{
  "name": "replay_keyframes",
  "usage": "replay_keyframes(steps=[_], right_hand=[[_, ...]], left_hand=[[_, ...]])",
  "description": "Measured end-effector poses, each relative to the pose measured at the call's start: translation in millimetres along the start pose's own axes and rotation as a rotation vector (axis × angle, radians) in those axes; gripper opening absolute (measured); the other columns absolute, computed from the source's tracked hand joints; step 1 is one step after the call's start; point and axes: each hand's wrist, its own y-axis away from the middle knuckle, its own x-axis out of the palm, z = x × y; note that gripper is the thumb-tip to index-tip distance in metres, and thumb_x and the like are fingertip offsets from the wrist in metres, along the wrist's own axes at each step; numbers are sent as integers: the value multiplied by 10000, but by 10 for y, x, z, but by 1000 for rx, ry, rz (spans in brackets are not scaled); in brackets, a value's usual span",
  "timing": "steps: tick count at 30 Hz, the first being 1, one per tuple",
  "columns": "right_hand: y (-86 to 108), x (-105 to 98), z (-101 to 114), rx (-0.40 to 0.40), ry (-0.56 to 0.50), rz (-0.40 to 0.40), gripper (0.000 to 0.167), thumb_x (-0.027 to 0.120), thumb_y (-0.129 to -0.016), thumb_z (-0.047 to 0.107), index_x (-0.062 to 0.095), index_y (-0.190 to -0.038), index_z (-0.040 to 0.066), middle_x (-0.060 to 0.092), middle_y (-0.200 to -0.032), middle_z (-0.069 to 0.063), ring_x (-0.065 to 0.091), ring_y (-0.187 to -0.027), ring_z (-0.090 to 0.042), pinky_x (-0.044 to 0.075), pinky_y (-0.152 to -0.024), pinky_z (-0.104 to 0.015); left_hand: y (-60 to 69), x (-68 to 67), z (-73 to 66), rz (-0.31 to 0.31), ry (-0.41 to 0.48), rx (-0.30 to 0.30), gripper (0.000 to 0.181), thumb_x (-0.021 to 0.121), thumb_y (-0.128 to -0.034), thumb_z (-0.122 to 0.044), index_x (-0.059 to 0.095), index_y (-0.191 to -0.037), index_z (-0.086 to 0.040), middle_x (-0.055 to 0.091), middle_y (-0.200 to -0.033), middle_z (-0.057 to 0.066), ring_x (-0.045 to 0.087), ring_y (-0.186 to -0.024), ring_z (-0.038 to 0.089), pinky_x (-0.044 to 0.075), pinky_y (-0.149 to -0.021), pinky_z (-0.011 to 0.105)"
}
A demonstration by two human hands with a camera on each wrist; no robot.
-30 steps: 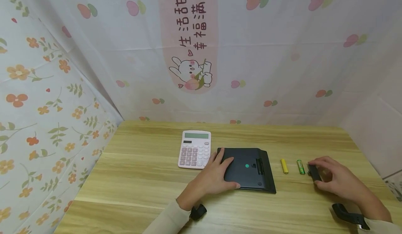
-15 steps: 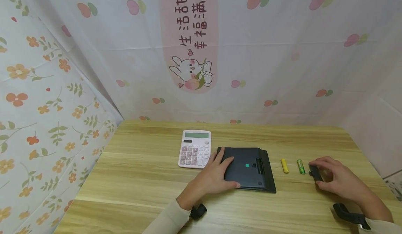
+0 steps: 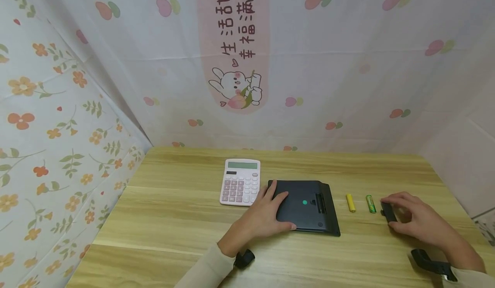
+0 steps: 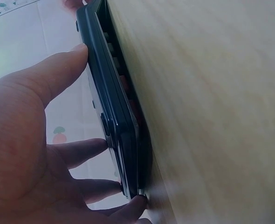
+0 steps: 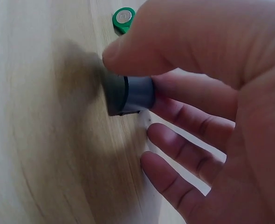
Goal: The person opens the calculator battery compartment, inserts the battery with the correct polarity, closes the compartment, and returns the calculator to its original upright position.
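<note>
A black calculator (image 3: 297,208) lies face down on the table, its battery slot (image 3: 320,203) uncovered. My left hand (image 3: 261,219) rests spread on its left part, thumb at the near edge and fingers over the back. In the left wrist view, keys show along the underside of the black calculator (image 4: 107,93). At the right, my right hand (image 3: 419,221) pinches a small black battery cover (image 3: 388,212) between thumb and fingers, at the table surface. Left of that cover lie a green battery (image 3: 371,204) and a yellow battery (image 3: 350,203).
A pink and white calculator (image 3: 240,182) lies face up behind my left hand, close to the black one. A patterned cloth (image 3: 328,73) hangs along the table's back, and a floral cloth (image 3: 65,150) along its left. The wooden table (image 3: 166,219) extends in front.
Both hands keep their places on the black calculator and the battery cover. The head view has shifted very slightly; nothing else visibly moves.
</note>
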Motion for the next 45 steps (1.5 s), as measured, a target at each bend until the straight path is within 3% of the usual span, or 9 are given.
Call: replay_keyframes(steps=[8,18,24,29,34,41,45], right_hand=[[7,-11,-35,12,-11,9,650,988,-827,194,708,-1391,34,631,-1353,-170,474,-1102,157,562,-748,-279],[-3,-19,11,52,-69,-25,530,873,-975,210,675,-1412,-16,651,-1371,-232,405,-1113,246,576,-784,-225],[-45,-41,90,-4,-58,-96,503,855,-978,125,654,-1417,-16,669,-1334,-232,553,-1048,152,594,-738,-247],[-89,-59,282,-23,-22,-152,444,841,-982,109,687,-1385,5,687,-1288,-190,702,-942,-55,593,-708,-252],[-171,-41,551,-64,49,-192,397,850,-952,84,727,-1319,-3,735,-1214,-158,726,-919,-262,584,-688,-278],[-278,82,807,-126,101,-196,412,890,-876,45,749,-1262,9,750,-1091,-43,689,-829,-161,571,-637,-313],[-326,171,906,-118,125,-210,376,876,-861,45,765,-1218,1,744,-1043,-17,676,-790,-145,555,-623,-303]], left_hand=[[-2,-2,2,-1,1,4,910,793,-947,-606,471,-1690,-189,164,-1828,152,243,-1643,396,442,-1185,579],[-10,7,13,2,8,-3,908,794,-947,-606,471,-1690,-196,163,-1830,145,243,-1644,399,428,-1195,591],[-5,-3,7,5,4,-2,913,789,-947,-618,467,-1692,-200,156,-1832,142,240,-1645,404,429,-1193,596],[-1,-7,9,10,3,0,912,781,-954,-620,460,-1696,-199,149,-1832,143,237,-1645,406,429,-1193,597],[-3,1,12,7,5,-1,915,791,-945,-614,466,-1692,-197,156,-1832,138,244,-1643,396,431,-1194,586],[-12,9,20,8,0,5,912,788,-948,-612,467,-1692,-193,156,-1830,148,254,-1638,402,438,-1190,579],[-14,6,24,7,-7,10,908,784,-951,-613,468,-1691,-192,158,-1829,155,258,-1635,410,440,-1188,578]])
